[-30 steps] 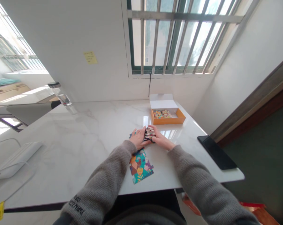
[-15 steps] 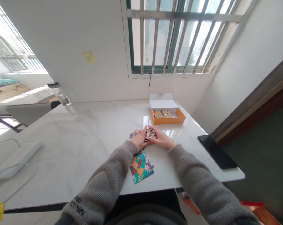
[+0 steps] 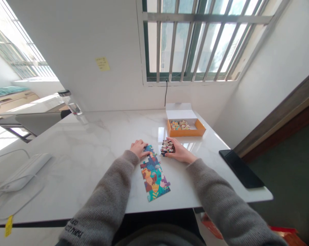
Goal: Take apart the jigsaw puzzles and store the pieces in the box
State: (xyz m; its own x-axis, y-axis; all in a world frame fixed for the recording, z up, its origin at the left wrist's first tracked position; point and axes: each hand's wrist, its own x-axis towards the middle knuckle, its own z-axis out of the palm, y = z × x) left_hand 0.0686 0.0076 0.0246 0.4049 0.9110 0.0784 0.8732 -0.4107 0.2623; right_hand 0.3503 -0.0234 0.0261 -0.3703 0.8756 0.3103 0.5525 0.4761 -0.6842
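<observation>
Joined puzzle pieces [image 3: 156, 176], teal with animals and yellow plants, lie flat near the table's front edge. My left hand [image 3: 139, 149] rests at their upper left end, its fingertips touching a blue piece [image 3: 149, 149]; whether it grips that piece is too small to tell. To the right, my right hand [image 3: 178, 151] is wrapped round a stack of puzzle pieces [image 3: 167, 147], thumb on the near side and fingers on the far side. Behind it stands an open orange box [image 3: 186, 132] with more pieces [image 3: 180, 125] inside.
A black phone or tablet [image 3: 241, 169] lies at the table's right edge. A clear bottle [image 3: 71, 104] stands at the back left. On the left are a white device [image 3: 26, 172] and cables. A wall and a barred window [image 3: 190, 44] rise behind the table [image 3: 93, 153].
My left hand has moved left, off the stack, to the top of the joined pieces, which now show more fully. My right hand still holds the stack. The view has shifted slightly.
</observation>
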